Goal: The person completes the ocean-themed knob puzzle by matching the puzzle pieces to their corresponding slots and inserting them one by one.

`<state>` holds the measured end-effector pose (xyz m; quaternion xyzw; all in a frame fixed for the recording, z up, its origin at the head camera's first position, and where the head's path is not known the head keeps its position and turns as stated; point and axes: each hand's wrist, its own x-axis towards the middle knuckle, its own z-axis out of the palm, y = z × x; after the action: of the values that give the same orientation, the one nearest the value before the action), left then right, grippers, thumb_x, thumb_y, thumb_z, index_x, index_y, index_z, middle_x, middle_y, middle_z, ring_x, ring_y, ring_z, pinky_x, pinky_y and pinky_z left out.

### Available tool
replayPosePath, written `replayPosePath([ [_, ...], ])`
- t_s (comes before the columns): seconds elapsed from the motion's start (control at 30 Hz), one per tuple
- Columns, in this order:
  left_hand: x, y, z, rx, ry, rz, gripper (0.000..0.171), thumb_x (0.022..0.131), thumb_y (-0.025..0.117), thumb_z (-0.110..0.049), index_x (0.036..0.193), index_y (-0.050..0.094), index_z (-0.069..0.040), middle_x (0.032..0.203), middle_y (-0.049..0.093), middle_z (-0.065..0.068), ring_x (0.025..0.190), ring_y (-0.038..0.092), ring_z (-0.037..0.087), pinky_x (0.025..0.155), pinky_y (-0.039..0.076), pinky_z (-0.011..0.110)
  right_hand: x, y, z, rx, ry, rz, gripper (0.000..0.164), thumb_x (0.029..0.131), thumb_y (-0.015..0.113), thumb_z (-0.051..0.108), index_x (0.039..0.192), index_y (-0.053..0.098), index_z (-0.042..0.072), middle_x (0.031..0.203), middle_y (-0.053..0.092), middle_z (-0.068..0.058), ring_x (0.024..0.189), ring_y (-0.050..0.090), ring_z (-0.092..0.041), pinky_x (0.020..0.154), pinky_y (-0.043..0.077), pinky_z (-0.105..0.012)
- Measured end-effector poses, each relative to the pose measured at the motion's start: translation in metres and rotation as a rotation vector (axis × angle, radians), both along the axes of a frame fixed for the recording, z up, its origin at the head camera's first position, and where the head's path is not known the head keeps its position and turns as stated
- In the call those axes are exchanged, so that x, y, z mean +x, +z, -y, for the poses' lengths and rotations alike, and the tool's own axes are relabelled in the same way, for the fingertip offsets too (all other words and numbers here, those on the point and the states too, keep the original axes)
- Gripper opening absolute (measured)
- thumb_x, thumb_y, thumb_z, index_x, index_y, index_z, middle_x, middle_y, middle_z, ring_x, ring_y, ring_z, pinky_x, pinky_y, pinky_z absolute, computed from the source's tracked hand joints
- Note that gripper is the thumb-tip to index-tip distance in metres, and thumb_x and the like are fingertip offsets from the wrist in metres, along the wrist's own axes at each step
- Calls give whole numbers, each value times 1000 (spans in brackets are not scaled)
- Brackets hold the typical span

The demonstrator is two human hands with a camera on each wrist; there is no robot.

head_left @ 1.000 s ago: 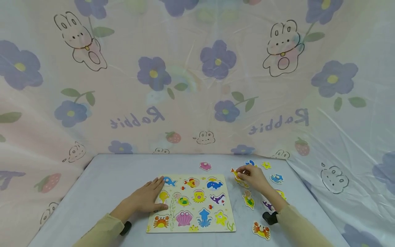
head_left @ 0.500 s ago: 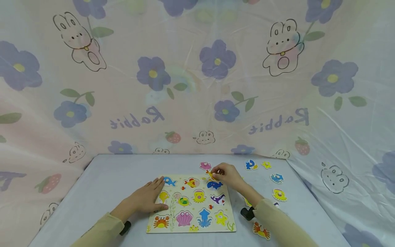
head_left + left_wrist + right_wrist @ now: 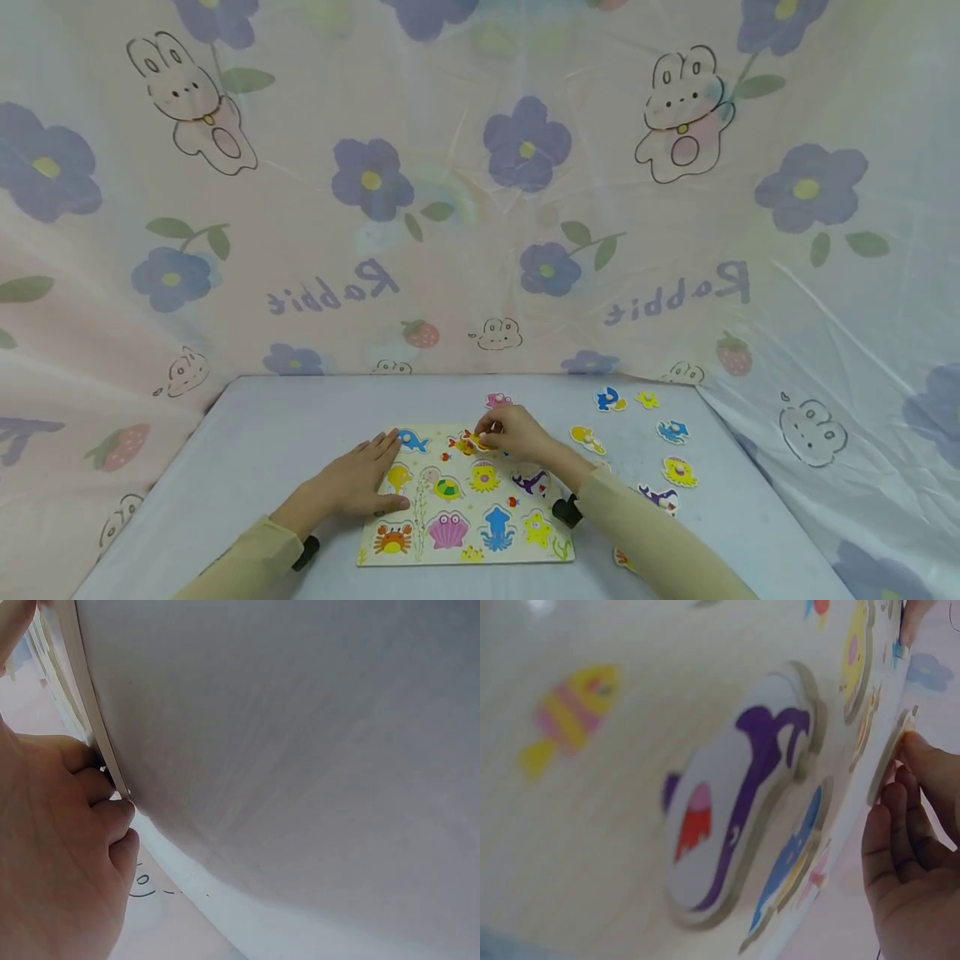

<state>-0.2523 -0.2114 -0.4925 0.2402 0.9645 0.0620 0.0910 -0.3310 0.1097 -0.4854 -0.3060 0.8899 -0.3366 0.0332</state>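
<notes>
A wooden puzzle board (image 3: 435, 560) with sea-animal recesses lies at the front middle. My left hand (image 3: 352, 479) rests on its left edge, fingers stretched towards the back and thumb over the surface. The left wrist view shows the fingertips at the board's edge. Between thumb and fingers my right hand (image 3: 521, 437) pinches a flat orange-yellow fish piece (image 3: 889, 761). It is close over the fish picture in the board's back row. In the right wrist view the piece is tilted on edge, its face mostly hidden. A purple shark picture (image 3: 731, 810) shows nearer that camera.
Behind the board lies a pink piece (image 3: 498, 401). Several loose pieces lie to the right, among them a yellow starfish (image 3: 648, 400), a yellow octopus (image 3: 680, 472) and a purple shark piece (image 3: 658, 497). The right sleeve (image 3: 652, 533) partly covers a crab piece (image 3: 624, 558).
My right hand has carried the fish piece left from the loose pieces to over the board's back row. The left hand has stayed on the board's edge.
</notes>
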Motion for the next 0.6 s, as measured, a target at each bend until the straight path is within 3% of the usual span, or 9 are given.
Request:
replayPosePath([
  [0.17, -1, -1, 0, 2, 10, 5, 113, 89, 56, -80, 161, 29, 3, 171, 21, 18, 158, 22, 38, 126, 27, 53, -3, -3, 11, 33, 25, 42, 7, 97, 73, 9, 100, 79, 13, 87, 69, 10, 75, 58, -7, 68, 54, -22],
  [0.6, -1, 0, -1, -4, 13, -4, 113, 88, 56, -80, 161, 30, 2, 171, 22, 18, 157, 23, 37, 126, 29, 53, -6, -8, 25, 94, -20, 82, 7, 99, 72, 15, 102, 78, 16, 90, 64, 10, 82, 58, -8, 77, 54, -23],
])
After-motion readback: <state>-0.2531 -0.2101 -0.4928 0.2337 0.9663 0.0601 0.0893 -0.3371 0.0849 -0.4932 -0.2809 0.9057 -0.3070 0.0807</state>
